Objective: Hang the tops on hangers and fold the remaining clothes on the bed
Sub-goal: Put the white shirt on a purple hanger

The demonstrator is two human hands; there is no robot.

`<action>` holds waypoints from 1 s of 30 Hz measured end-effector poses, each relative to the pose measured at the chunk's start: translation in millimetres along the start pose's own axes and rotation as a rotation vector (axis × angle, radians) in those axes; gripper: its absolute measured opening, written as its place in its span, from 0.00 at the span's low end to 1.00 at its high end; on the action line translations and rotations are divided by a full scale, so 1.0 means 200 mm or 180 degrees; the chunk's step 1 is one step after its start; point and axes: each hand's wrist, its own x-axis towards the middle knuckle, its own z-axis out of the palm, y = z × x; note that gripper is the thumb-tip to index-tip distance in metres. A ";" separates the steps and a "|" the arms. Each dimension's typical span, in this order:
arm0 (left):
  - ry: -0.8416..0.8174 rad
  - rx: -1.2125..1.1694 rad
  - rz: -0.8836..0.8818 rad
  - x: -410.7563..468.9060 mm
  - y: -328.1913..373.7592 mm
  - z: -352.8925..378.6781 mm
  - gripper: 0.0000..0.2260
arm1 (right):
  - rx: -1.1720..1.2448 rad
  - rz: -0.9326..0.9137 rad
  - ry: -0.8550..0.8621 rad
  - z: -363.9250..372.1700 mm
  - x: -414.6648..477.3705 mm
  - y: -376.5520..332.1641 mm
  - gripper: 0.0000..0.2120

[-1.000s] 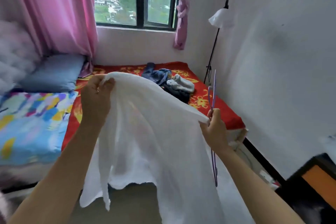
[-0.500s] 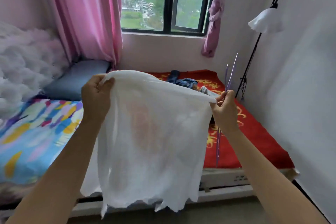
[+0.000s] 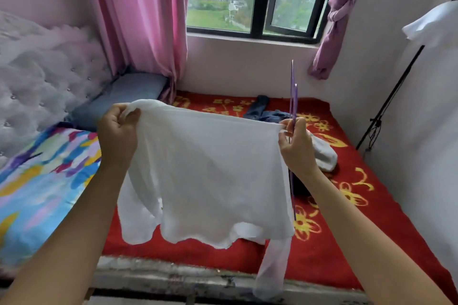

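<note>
Head view: the left hand [image 3: 119, 136] grips one upper corner of the white top [image 3: 210, 173]. The right hand [image 3: 296, 148] pinches the other corner together with a purple hanger [image 3: 293, 86], which is edge-on so its shape is unclear. The white top hangs spread above the bed [image 3: 347, 230], hiding much of the clothes pile [image 3: 262, 112].

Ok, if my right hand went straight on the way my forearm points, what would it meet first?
Probably the blue jeans lying on the bed, just beyond your right hand; depth is unclear.
</note>
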 end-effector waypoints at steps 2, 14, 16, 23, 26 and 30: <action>-0.0008 0.0033 -0.0041 0.08 -0.08 0.09 0.09 | -0.0049 0.0039 -0.0095 0.10 0.08 0.07 0.06; -0.0103 -0.0062 -0.0208 0.71 -0.55 0.62 0.07 | -0.0212 0.0271 -0.0442 0.61 0.59 0.32 0.08; -0.0248 -0.0036 -0.0381 0.71 -0.70 0.67 0.06 | -0.0246 0.0526 -0.0664 0.76 0.55 0.40 0.10; -0.1208 0.1083 -0.1719 0.23 -1.50 0.63 0.08 | -0.0670 0.2024 -0.2300 1.19 -0.03 0.74 0.15; -0.2076 0.2021 -0.2386 0.01 -1.75 0.54 0.13 | -0.0939 0.2318 -0.2966 1.28 -0.20 0.82 0.09; -0.3092 0.2865 -0.2706 -0.16 -1.93 0.50 0.22 | -0.0959 0.2508 -0.3081 1.29 -0.24 0.90 0.07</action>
